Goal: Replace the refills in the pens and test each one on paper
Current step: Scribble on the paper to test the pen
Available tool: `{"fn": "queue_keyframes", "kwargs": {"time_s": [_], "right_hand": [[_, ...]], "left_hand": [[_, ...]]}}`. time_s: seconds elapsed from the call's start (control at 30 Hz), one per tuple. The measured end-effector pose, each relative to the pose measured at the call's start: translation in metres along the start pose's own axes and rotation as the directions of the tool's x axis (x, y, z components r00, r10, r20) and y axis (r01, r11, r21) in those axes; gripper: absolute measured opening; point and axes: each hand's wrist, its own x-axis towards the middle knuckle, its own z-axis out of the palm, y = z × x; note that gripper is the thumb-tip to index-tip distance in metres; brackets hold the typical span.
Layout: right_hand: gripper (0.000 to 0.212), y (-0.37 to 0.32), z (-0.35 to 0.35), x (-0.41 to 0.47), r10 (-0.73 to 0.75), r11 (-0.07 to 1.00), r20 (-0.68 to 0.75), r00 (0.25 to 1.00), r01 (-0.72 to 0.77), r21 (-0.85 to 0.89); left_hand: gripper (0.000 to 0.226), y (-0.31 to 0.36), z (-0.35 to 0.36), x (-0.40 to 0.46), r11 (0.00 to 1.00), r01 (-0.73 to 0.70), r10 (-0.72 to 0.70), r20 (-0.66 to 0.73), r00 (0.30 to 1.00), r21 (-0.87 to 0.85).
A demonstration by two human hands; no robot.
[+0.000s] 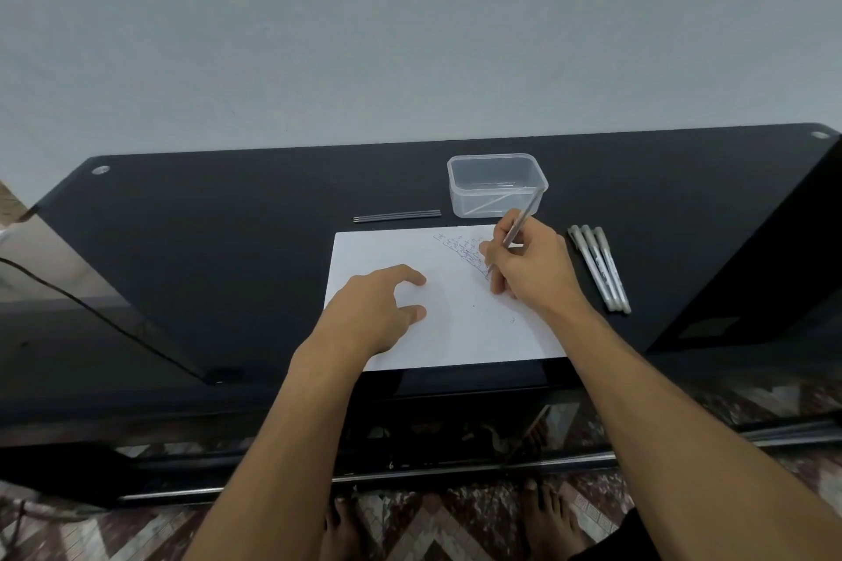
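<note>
Bare feet (549,519) on the patterned floor at the bottom of the frame; above them, both forearms reach onto the black counter (228,196). Left hand (373,310), fingers loosely spread, rests on the sheet of paper (455,323) at centre and holds nothing. Right hand (531,262) has its grip closed around a clear-barrelled pen (519,223), tip down among blue test scribbles (462,251) in the sheet's upper right. Three finished-looking pens (599,266) lie side by side right of the paper; three dark refills (396,216) lie above it, beside a clear plastic container (496,184). Probable risks: if the left hand lifts, the sheet may slide under the stroke; the right forearm could sweep the nearby pens off the counter; an unseated refill could retreat under writing pressure.
</note>
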Motion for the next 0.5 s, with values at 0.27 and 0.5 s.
{"fn": "queue_keyframes", "kwargs": {"time_s": [0.27, 0.5], "right_hand": [[0.02, 0.0007, -0.0019, -0.0004, 0.008, 1.0, -0.03, 1.0, -0.007, 0.007], [0.018, -0.0007, -0.0005, -0.0009, 0.012, 1.0, -0.045, 0.999, -0.012, -0.018]], "left_hand": [[0.035, -0.0006, 0.0008, 0.0006, 1.0, 0.002, -0.002, 0.005, 1.0, -0.005], [0.035, -0.0006, 0.0009, -0.0007, 1.0, -0.002, 0.002, -0.001, 1.0, -0.004]]}}
